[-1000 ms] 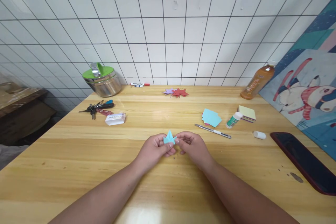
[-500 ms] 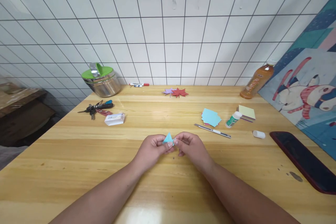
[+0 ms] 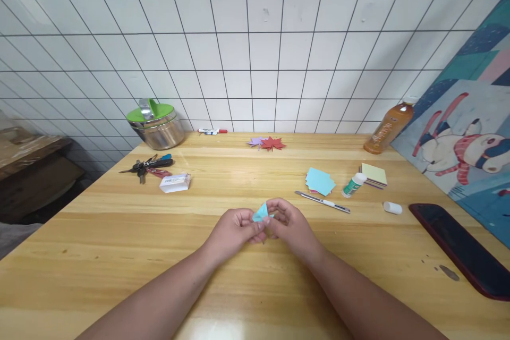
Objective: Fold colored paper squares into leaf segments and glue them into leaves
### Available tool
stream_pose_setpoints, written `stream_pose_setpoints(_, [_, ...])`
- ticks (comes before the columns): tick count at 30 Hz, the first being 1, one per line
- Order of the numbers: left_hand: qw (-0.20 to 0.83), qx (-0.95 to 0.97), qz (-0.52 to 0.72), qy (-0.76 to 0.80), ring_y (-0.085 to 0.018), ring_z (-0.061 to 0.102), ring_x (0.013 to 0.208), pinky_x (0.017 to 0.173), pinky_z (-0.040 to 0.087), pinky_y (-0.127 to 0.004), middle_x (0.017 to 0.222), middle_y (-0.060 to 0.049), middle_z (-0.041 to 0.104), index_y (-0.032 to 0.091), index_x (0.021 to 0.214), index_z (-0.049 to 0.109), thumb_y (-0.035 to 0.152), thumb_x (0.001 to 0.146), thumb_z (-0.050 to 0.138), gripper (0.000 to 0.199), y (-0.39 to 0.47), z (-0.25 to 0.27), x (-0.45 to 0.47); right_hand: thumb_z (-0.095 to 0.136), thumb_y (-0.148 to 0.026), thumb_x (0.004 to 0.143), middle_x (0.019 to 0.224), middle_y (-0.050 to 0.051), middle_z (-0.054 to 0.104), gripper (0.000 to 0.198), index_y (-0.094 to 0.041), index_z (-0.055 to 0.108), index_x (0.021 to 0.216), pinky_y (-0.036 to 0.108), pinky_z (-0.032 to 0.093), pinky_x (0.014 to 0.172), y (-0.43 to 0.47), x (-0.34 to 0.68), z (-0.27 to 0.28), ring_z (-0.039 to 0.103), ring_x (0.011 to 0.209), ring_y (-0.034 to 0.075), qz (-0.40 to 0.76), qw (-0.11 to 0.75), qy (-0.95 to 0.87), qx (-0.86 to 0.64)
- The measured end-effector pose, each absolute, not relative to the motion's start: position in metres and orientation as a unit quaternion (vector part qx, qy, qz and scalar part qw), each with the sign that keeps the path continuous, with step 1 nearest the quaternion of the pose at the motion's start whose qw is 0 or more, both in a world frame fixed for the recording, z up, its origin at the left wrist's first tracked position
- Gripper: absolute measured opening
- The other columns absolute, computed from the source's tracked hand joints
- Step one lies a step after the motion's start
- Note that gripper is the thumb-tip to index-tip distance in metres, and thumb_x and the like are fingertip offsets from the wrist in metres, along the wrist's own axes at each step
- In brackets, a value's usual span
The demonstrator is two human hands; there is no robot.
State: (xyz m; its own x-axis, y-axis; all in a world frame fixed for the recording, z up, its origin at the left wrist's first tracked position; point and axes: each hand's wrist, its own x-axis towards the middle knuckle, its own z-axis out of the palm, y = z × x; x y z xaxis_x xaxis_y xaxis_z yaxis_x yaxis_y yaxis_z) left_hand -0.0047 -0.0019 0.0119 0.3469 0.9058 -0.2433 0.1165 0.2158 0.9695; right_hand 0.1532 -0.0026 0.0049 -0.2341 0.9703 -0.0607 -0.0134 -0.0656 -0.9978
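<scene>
- 9–10 o'clk fr. folded blue paper (image 3: 260, 213): brown box-like thing (image 3: 34, 150), cut off at L frame edge; area under it too dark to ID.
- 10: steel pot (image 3: 165, 136) w/ green lid, keys (image 3: 157, 163), sm. white box (image 3: 175, 183) on lt. wood table (image 3: 223, 188); tiled wall (image 3: 231, 53) behind.
- Ctr: L hand (image 3: 231, 228) grips folded blue paper, R hand (image 3: 292, 223) pinches its R side. Both hide pt. of it; folds hard to read.
- 12: purple leaf (image 3: 254, 142), pt. hidden by red leaf (image 3: 272, 143).
- 2: blue sheets (image 3: 320, 181), glue stick (image 3: 354, 186), amber bottle (image 3: 388, 130) (lettering blurry), picture panel (image 3: 474, 156), cut off.
- 3: phone (image 3: 460, 248), near end cut off.
</scene>
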Motion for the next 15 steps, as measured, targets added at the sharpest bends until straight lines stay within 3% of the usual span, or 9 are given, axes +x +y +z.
stream_pose_setpoints(2, [0.596, 0.569, 0.306, 0.477, -0.013, 0.06, 0.055, 0.055, 0.044, -0.022, 0.059, -0.003, 0.067, 0.014, 0.063, 0.06, 0.035, 0.071, 0.063, 0.023, -0.0037, 0.0123, -0.0024, 0.067, -0.033, 0.066, 0.074, 0.0, 0.058, 0.024, -0.019, 0.058, 0.084, 0.022, 0.045, 0.055, -0.0039, 0.1517, 0.0058, 0.054, 0.065, 0.012, 0.559, 0.42, -0.558, -0.446])
stream_pose_setpoints(6, [0.566, 0.601, 0.288, 0.485, -0.014, 0.061, 0.056, 0.056, 0.044, -0.022, 0.06, -0.003, 0.067, 0.015, 0.064, 0.064, 0.033, 0.073, 0.06, 0.021, -0.0062, 0.0102, 0.001, 0.069, -0.035, 0.064, 0.055, -0.004, 0.051, 0.021, -0.018, 0.057, 0.066, 0.021, 0.039, 0.049, -0.0023, 0.1515, 0.0051, 0.046, 0.053, 0.009, 0.526, 0.417, -0.565, -0.479])
stream_pose_setpoints(15, [0.552, 0.632, 0.261, 0.477, -0.014, 0.061, 0.058, 0.057, 0.045, -0.022, 0.063, -0.004, 0.068, 0.016, 0.068, 0.068, 0.038, 0.076, 0.056, 0.027, -0.0046, 0.008, -0.0015, 0.07, -0.041, 0.06, 0.053, -0.004, 0.052, 0.03, -0.017, 0.053, 0.063, 0.021, 0.038, 0.042, 0.0031, 0.1561, 0.0011, 0.043, 0.045, 0.008, 0.612, 0.426, -0.481, -0.461])
